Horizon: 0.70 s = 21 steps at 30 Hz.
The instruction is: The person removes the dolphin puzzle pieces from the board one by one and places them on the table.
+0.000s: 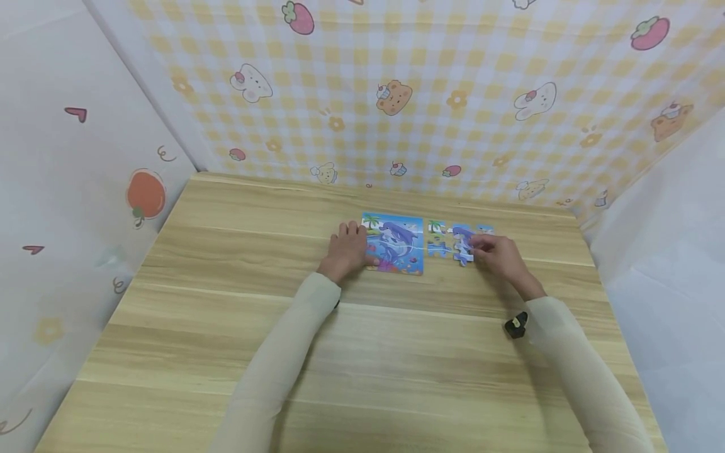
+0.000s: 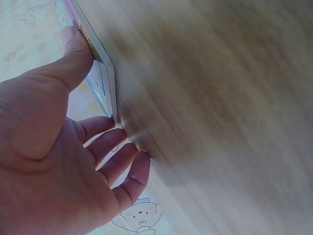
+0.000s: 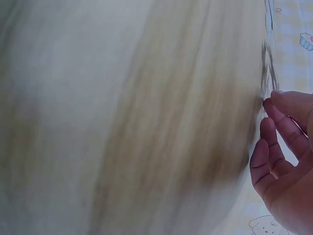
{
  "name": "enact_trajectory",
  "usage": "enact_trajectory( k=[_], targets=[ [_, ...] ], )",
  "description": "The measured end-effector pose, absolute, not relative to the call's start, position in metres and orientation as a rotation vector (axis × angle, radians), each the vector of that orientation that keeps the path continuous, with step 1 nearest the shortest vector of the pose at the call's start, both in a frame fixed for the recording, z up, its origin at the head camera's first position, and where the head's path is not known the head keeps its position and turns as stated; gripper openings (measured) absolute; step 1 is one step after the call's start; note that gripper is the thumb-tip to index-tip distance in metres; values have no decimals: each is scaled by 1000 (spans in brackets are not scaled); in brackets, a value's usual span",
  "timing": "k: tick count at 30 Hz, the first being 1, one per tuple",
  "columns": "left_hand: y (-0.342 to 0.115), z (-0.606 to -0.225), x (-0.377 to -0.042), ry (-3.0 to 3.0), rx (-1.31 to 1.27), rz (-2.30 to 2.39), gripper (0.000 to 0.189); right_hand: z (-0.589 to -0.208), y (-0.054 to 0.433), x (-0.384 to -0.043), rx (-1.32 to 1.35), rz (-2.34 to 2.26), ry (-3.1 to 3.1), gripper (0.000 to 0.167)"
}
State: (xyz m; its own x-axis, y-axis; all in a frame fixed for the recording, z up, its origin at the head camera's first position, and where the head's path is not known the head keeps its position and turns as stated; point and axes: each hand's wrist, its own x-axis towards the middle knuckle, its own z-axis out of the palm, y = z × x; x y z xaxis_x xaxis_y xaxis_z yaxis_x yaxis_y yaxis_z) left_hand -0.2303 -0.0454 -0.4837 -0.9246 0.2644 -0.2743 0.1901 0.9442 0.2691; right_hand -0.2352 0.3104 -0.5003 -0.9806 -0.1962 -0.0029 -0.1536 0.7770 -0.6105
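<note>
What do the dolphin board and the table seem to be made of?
Dolphin board: probably cardboard, smoothly printed; the left wrist view shows a thick, pale edge.
Table: wood or wood-look laminate, perhaps satin-finished; streaky grain and a soft sheen show.

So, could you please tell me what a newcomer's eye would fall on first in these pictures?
Probably the bright dolphin picture on the wooden table, its left side held by the left hand. Next come the puzzle pieces just right of it, at the right hand's fingertips. The yellow-checked backdrop behind the table also stands out.
</note>
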Motion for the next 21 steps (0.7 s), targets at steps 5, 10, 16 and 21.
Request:
enact_trajectory(
  k=[5, 10, 16, 21],
  targets=[
    [-45, -485, -230, 2792, 333, 349, 76, -504, 311, -235, -312, -996, 2899, 19],
    [-45, -483, -230, 2793, 331, 346, 76, -506, 311, -237, -339, -1000, 2889, 19],
    [-45, -483, -230, 2791, 336, 337, 78, -505, 310, -237, -350, -988, 2886, 19],
    [-45, -483, -230, 2793, 336, 326, 77, -503, 308, -238, -368, -926, 2906, 17]
  ],
)
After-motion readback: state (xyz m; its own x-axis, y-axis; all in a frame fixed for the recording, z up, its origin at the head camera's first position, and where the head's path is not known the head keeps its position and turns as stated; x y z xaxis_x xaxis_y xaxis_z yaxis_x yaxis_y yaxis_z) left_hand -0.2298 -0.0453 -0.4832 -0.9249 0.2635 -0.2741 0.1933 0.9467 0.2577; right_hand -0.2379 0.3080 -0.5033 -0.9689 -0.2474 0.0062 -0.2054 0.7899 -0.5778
